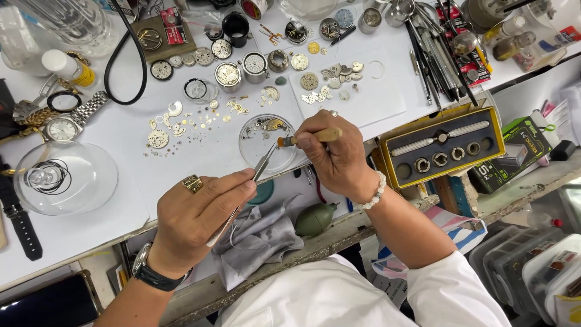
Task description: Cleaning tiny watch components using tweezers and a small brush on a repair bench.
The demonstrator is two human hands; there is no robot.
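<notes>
Tweezers (pixel 257 172) clamped in left hand (pixel 200 215), tips at a glass dish (pixel 251 148) on the worktop (pixel 121 181). Right hand (pixel 333 157) closed on a wooden-handled brush (pixel 308 138), tip meeting the tweezers' tips.

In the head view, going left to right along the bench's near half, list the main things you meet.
Glass dome → left hand → tweezers → brush in the right hand → yellow tool case → green box.

A white worktop (pixel 121 151) fills most of the frame, evenly lit (no hard shadows). Its worn wooden edge (pixel 339 233) runs diagonally across the lower middle. Clear plastic storage boxes (pixel 532 266) stand lower right.
</notes>
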